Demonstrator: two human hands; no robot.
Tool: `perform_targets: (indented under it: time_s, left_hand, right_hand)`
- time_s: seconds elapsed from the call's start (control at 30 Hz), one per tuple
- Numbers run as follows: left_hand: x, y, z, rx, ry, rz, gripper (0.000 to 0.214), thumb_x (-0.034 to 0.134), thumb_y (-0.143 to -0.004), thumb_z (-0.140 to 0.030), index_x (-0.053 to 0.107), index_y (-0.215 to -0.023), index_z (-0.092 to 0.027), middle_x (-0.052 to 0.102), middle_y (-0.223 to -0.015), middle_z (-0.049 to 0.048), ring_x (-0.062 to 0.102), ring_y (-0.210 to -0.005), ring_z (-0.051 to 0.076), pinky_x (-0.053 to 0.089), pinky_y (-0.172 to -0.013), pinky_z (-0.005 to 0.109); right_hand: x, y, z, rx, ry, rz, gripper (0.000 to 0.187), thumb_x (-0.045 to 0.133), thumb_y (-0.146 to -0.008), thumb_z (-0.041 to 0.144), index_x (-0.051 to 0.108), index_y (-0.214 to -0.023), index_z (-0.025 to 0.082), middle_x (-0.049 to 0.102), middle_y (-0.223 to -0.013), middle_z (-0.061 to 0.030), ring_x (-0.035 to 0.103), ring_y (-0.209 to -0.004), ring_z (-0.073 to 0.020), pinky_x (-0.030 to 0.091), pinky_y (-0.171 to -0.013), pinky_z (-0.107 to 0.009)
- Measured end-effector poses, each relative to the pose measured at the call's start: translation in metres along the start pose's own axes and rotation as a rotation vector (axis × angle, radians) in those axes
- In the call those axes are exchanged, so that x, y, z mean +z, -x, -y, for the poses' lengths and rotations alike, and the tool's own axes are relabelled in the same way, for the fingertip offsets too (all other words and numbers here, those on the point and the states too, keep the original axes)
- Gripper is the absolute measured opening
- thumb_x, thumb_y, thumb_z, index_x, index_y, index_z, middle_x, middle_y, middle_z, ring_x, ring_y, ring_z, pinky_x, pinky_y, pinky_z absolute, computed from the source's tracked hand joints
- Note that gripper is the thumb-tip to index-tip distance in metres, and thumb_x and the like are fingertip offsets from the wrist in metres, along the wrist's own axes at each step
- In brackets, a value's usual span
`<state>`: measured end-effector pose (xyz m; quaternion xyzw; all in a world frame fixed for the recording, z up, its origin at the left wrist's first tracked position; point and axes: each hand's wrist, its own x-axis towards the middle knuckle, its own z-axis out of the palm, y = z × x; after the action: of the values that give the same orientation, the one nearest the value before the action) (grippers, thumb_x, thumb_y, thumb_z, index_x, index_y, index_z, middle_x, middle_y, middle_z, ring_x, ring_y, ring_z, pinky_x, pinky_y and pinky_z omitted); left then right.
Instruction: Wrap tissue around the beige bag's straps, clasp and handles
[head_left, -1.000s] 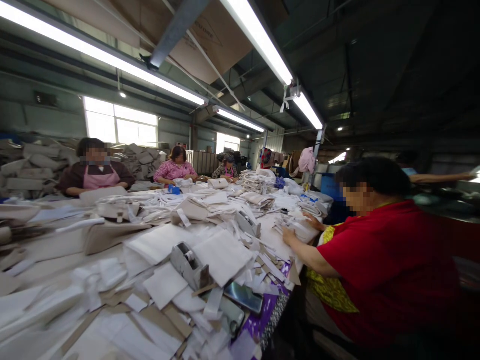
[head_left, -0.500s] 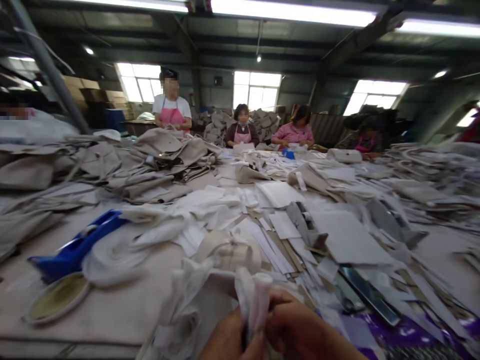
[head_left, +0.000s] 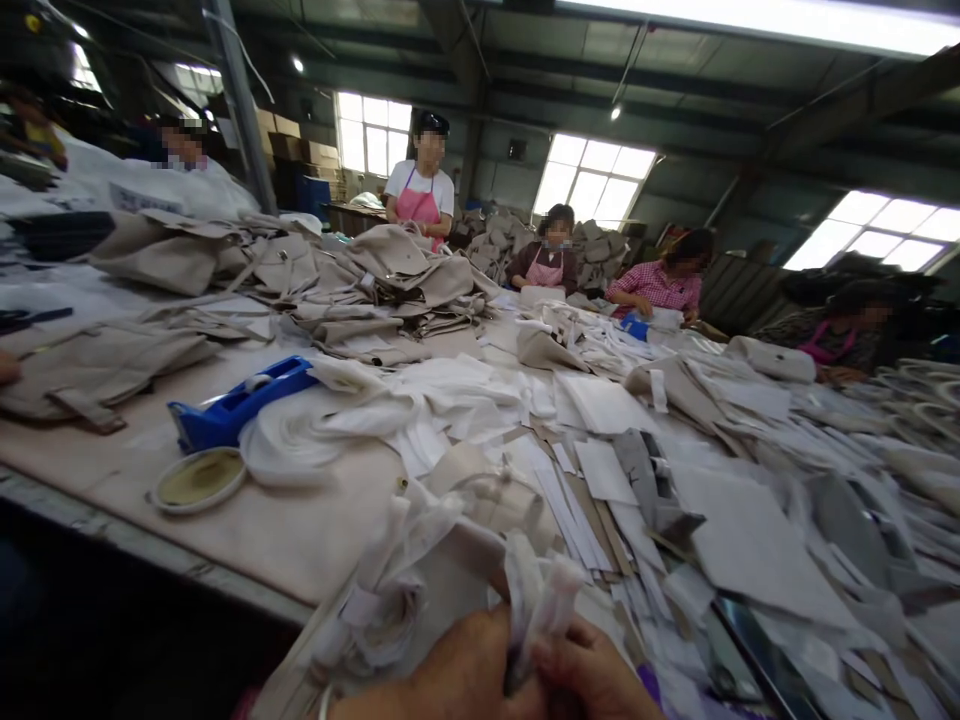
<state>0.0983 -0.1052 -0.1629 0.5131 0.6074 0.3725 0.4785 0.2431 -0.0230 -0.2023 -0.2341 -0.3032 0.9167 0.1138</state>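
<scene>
At the bottom centre, my left hand [head_left: 457,660] and my right hand [head_left: 592,670] meet with fingers closed on a piece of soft white wrapping [head_left: 556,597], folded upright between them. Whatever the wrapping covers is hidden. It sits at the near side of a beige bag [head_left: 469,550], which stands open towards me on the table edge. A roll of white-wrapped strap [head_left: 386,620] lies at the bag's left side. Behind the bag's rim is a beige bulge with a curved band [head_left: 499,500]. Some blur softens the fingertips.
A blue tape dispenser [head_left: 244,400], a round dish [head_left: 201,480] and coiled white strip [head_left: 292,440] are left. A grey dispenser [head_left: 652,485], paper sheets [head_left: 757,540] and a phone [head_left: 765,645] lie right. Beige bags [head_left: 420,270] are heaped beyond; several people work across the table [head_left: 300,530].
The view has swung left and tilted, so the table's things appear farther right and the near table edge shows. Both hands stay closed on the white wrapping.
</scene>
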Motion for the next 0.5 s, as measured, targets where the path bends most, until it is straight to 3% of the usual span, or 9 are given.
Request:
perform_targets:
  time_s: [0.13,0.23,0.37,0.43,0.5]
  left_hand:
    - [0.002,0.003,-0.001,-0.117,-0.017,-0.088,0.035,0.058,-0.082,-0.043,0.071,-0.099,-0.016,0.075,-0.084,0.0054,0.066,-0.076,0.02,0.042,-0.055,0.023]
    - [0.003,0.005,0.001,-0.168,0.044,-0.093,0.033,0.062,-0.078,-0.043,0.07,-0.089,-0.013,0.073,-0.082,0.0044,0.062,-0.072,0.018,0.04,-0.053,0.021]
    - [0.002,0.005,0.0,-0.22,0.088,-0.056,0.037,0.058,-0.082,-0.047,0.071,-0.084,-0.012,0.068,-0.071,0.0031,0.055,-0.064,0.015,0.039,-0.052,0.023]
    - [0.001,0.004,-0.002,-0.217,0.098,-0.035,0.034,0.058,-0.081,-0.045,0.07,-0.08,-0.013,0.065,-0.067,0.002,0.051,-0.062,0.014,0.037,-0.051,0.023]
    - [-0.001,0.003,-0.004,-0.224,0.099,-0.036,0.029,0.061,-0.079,-0.042,0.069,-0.076,-0.014,0.06,-0.065,0.0004,0.047,-0.06,0.013,0.033,-0.049,0.023]
  right_hand:
    - [0.004,-0.001,0.006,0.011,0.03,0.042,0.033,0.081,-0.075,0.026,0.072,-0.103,0.013,0.072,-0.074,-0.0062,0.07,-0.07,-0.0198,0.053,-0.073,-0.033]
    - [0.005,-0.005,0.012,0.019,0.098,0.046,0.035,0.085,-0.069,0.031,0.073,-0.095,0.013,0.067,-0.067,-0.0023,0.063,-0.059,-0.0131,0.049,-0.063,-0.025]
    - [0.004,-0.004,0.027,0.035,0.374,-0.045,0.038,0.086,-0.063,0.041,0.072,-0.082,0.01,0.059,-0.058,0.0013,0.042,-0.042,-0.0039,0.03,-0.041,-0.016]
    - [0.007,0.001,0.038,0.008,0.597,-0.115,0.039,0.083,-0.066,0.039,0.073,-0.091,0.011,0.065,-0.067,-0.0018,0.049,-0.049,-0.0074,0.032,-0.042,-0.016]
    - [0.011,0.008,0.049,-0.027,0.772,-0.13,0.041,0.08,-0.067,0.028,0.071,-0.105,0.014,0.07,-0.08,-0.0032,0.06,-0.067,-0.0137,0.046,-0.056,-0.02]
